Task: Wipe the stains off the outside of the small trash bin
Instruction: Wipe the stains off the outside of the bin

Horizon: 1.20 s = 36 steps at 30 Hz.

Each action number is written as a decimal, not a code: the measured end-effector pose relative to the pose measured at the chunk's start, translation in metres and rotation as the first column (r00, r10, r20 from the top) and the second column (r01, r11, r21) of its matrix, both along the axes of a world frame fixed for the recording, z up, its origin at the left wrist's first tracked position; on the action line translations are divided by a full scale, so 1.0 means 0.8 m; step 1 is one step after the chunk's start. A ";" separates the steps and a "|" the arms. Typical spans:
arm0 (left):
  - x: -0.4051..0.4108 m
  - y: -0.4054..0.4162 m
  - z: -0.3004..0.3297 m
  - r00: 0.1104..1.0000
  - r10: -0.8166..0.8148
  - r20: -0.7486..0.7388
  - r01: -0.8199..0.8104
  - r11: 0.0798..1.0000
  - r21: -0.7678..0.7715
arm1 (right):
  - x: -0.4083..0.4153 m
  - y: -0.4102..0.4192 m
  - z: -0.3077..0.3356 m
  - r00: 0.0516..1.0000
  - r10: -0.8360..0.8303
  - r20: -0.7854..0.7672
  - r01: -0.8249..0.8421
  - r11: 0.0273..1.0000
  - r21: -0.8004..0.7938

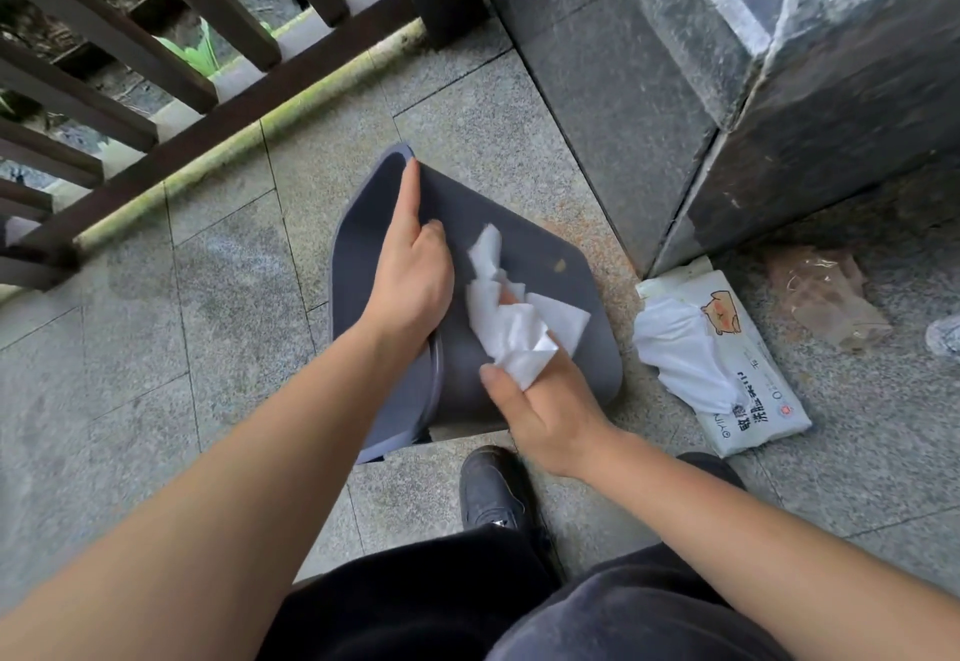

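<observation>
A floor of grey speckled stone tiles fills the view, seen from above. A dark wooden railing runs across from 9 o'clock toward 12, with greenery behind it, and a dark polished stone pillar rises from 12 to 2 o'clock. At the centre the small trash bin, dark grey-blue plastic, lies tipped on its side on the tiles, one broad outer wall facing up; a small yellowish stain sits on that wall toward 2 o'clock. At 3 o'clock, just beside the bin, a white pack of wipes lies at the foot of the pillar with a sheet pulled out of it; beyond it lies a crumpled clear wrapper.

The left hand comes in from 8 o'clock and grips the bin's rim, thumb stretched along the upper edge toward 12. The right hand comes from 4 o'clock and holds a crumpled white wipe between its fingers, pressing it against the upturned wall. A black shoe stands at 6 o'clock, just below the bin
</observation>
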<state>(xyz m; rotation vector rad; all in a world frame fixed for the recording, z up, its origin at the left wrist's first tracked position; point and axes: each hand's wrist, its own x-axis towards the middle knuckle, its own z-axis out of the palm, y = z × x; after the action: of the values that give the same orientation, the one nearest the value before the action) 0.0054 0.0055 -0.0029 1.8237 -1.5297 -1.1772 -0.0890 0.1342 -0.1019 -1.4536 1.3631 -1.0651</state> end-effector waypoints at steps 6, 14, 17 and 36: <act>-0.003 0.002 0.002 1.000 0.017 -0.019 -0.017 0.999 0.038 | -0.053 0.028 -0.074 0.968 -0.243 -0.059 0.243 0.862 0.444; -0.027 0.008 0.010 0.999 -0.037 -0.026 0.038 0.999 0.025 | -0.024 0.003 -0.009 0.959 -0.257 0.116 0.223 0.944 0.243; -0.024 0.004 0.006 0.999 -0.035 0.002 0.035 0.999 0.002 | -0.004 -0.016 0.042 0.967 -0.042 0.251 0.031 0.998 0.047; 0.000 0.007 -0.008 0.997 -0.074 0.035 0.073 0.997 0.027 | -0.028 0.001 0.014 0.995 -0.043 -0.087 0.058 0.983 0.176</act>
<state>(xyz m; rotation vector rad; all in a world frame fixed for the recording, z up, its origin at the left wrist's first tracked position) 0.0055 0.0111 -0.0090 1.8289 -1.6221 -1.2093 -0.1113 0.1353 -0.0905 -1.3500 1.5216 -0.8977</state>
